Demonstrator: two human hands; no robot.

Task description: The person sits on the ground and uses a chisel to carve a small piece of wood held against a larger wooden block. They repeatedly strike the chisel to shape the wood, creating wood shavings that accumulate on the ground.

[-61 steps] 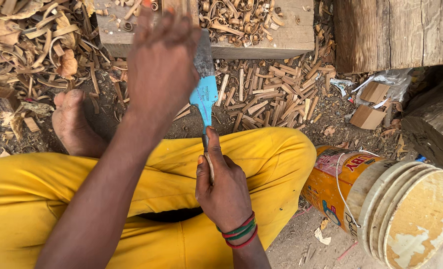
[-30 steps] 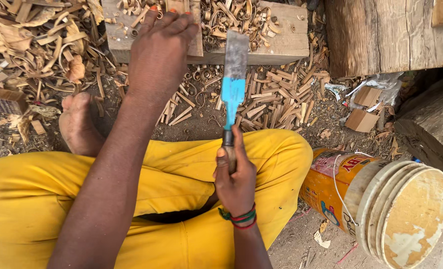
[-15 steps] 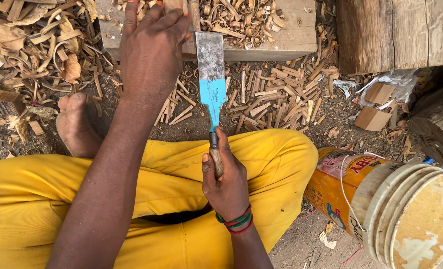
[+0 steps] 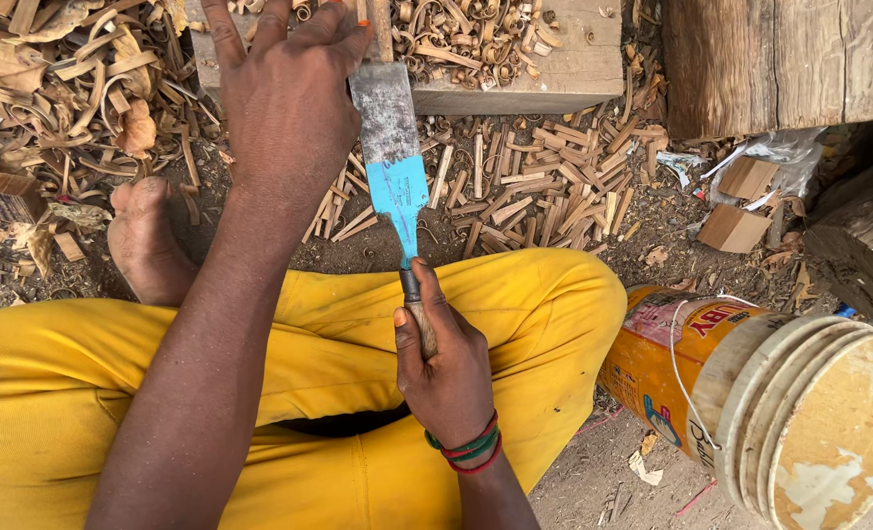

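Chisel [image 4: 394, 167], broad-bladed with a blue band on its lower half, is gripped by its wooden handle in the right hand [image 4: 446, 368], whose fingers are wrapped tightly around it with the thumb laid along the shaft. The blade is pointed away from the body, and its grey tip is set against a thin upright stick [image 4: 381, 29] on the near edge of a wooden block [image 4: 574, 74]. The left hand [image 4: 284, 93] is stretched forward over that block with its fingers spread; the stick is touched near the fingertips, but it cannot be told whether it is actually pinched. Red and green bangles [image 4: 468, 447] are worn on the right wrist.

Curled wood shavings [image 4: 476, 34] are heaped on top of the block, and short split wood pieces [image 4: 525, 196] are scattered on the ground just in front of it. Yellow trousers [image 4: 338, 344] are worn on the crossed legs beneath the tool, and a bare foot [image 4: 147, 240] is tucked to the left of the left forearm. More pale shavings [image 4: 53, 79] are piled beyond the foot. To the right, an orange bucket [image 4: 672, 363] is lying on its side, with round wooden discs [image 4: 819, 422] stacked against its mouth. A heavy timber [image 4: 780, 59] is seen at upper right, with scraps of cardboard [image 4: 736, 226] lying below it.
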